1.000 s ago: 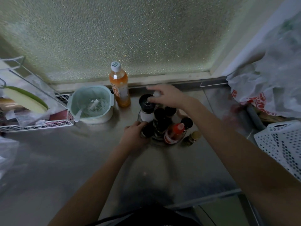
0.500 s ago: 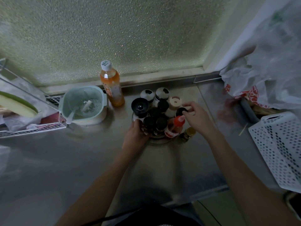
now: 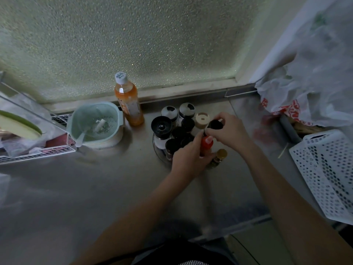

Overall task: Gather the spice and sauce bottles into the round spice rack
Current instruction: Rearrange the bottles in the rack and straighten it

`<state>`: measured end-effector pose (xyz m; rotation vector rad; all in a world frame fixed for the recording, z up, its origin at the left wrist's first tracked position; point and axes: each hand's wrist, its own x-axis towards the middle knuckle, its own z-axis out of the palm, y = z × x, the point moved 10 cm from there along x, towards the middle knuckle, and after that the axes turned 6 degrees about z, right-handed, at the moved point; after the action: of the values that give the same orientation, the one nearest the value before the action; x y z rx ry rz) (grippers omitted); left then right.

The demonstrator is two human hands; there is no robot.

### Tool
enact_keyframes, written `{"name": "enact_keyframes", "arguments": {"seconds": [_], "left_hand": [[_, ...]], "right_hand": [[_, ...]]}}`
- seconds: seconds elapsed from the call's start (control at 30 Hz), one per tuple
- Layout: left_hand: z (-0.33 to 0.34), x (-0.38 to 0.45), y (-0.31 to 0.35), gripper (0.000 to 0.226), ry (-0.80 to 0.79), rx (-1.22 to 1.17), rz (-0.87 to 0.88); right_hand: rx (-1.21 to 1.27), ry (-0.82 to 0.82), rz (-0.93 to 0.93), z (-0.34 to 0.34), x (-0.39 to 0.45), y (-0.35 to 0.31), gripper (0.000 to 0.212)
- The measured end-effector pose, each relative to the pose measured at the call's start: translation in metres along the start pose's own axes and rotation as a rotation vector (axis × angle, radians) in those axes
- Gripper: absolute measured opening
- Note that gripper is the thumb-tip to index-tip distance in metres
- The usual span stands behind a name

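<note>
The round spice rack (image 3: 157, 150) stands on the steel counter, packed with several dark-capped bottles, a black-topped grinder (image 3: 161, 125), two silver-lidded shakers (image 3: 186, 110) and a beige-lidded jar (image 3: 202, 119). My left hand (image 3: 188, 159) wraps the red sauce bottle (image 3: 206, 143) at the rack's front right. My right hand (image 3: 230, 131) pinches a black-capped bottle (image 3: 215, 124) at the rack's right side. A small gold-capped bottle (image 3: 219, 157) stands just outside the rack, beside my left hand.
An orange drink bottle (image 3: 129, 104) and a mint strainer bowl (image 3: 95, 124) stand left of the rack. A wire shelf (image 3: 36, 152) is at far left. A white perforated basket (image 3: 328, 169) and plastic bags (image 3: 309, 83) fill the right.
My left hand has shifted from the rack's left front to the red sauce bottle. My right hand stays at the rack's right side on the black-capped bottle.
</note>
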<state>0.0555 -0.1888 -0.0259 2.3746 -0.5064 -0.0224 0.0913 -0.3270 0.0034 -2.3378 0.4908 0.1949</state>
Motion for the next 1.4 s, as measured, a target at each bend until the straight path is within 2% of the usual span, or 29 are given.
{"name": "enact_keyframes", "arguments": {"seconds": [0.1,0.2,0.27,0.43,0.57,0.7,0.77,0.83,0.9,0.97,1.07,1.17,1.3,1.4], "left_hand": [[0.002,0.007,0.008,0.031,-0.007,-0.041,0.052],[-0.011,-0.013,0.023,0.031,0.086,-0.023,0.241],[-0.02,-0.03,0.024,0.035,0.135,0.001,0.306],[-0.03,-0.037,0.0,0.037,0.108,-0.161,0.186],[-0.029,-0.028,-0.006,0.03,0.093,-0.18,0.107],[-0.025,-0.024,-0.01,0.03,0.115,-0.24,0.046],[-0.022,-0.022,-0.008,0.033,0.123,-0.278,0.018],[-0.017,-0.021,-0.002,0.036,0.104,-0.306,0.006],[-0.017,-0.022,0.002,0.042,0.093,-0.25,0.025],[-0.026,-0.023,0.002,0.043,0.106,-0.179,0.074],[-0.04,-0.016,0.008,0.046,0.117,-0.081,0.204],[-0.035,0.004,0.023,0.045,0.082,0.187,0.296],[-0.009,0.026,0.017,0.043,-0.024,0.333,0.191],[-0.007,0.033,0.013,0.031,-0.019,0.325,0.218]], "right_hand": [[-0.053,-0.072,-0.059,-0.001,-0.002,-0.006,0.037],[-0.029,-0.163,-0.115,0.004,-0.002,-0.008,0.041],[-0.039,-0.22,-0.163,0.018,-0.004,-0.012,0.04],[0.039,-0.286,-0.181,0.057,-0.008,-0.015,0.039],[0.036,-0.24,-0.201,0.043,-0.017,-0.014,0.046],[-0.055,-0.56,-0.176,0.056,-0.058,0.001,0.068],[-0.008,-0.467,-0.201,0.059,-0.065,0.001,0.071],[0.028,-0.296,-0.2,0.054,-0.065,-0.001,0.057],[0.0,-0.194,-0.184,0.047,-0.065,0.001,0.039],[0.059,-0.174,-0.154,0.034,-0.066,0.006,0.032],[0.11,-0.128,-0.137,0.0,-0.063,0.005,0.043],[0.038,-0.018,-0.167,-0.039,-0.056,-0.002,0.045],[0.063,0.017,-0.157,-0.06,-0.041,-0.007,0.043],[0.066,-0.04,-0.12,-0.041,-0.025,-0.004,0.046]]}}
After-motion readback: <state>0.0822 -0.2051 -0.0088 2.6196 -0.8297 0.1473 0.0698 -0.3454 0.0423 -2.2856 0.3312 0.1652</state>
